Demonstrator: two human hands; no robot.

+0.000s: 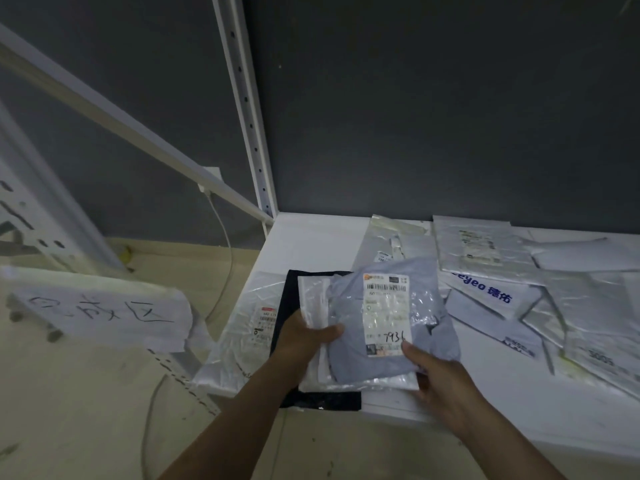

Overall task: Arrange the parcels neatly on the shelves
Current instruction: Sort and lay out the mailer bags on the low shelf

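Note:
A grey soft parcel with a white shipping label marked 7936 lies on a white plastic parcel, both over a black parcel on the low white shelf. My left hand grips the left edge of the white and grey parcels, thumb on top. My right hand pinches the grey parcel's lower right corner, thumb at the label's bottom edge. A clear-wrapped parcel lies under the black one at the shelf's left end.
Several white and silver parcels lie overlapping across the right of the shelf, one printed with blue letters. A white perforated upright stands at the shelf's back left corner. A handwritten paper sign hangs on a rack at left. A cable runs down to the floor.

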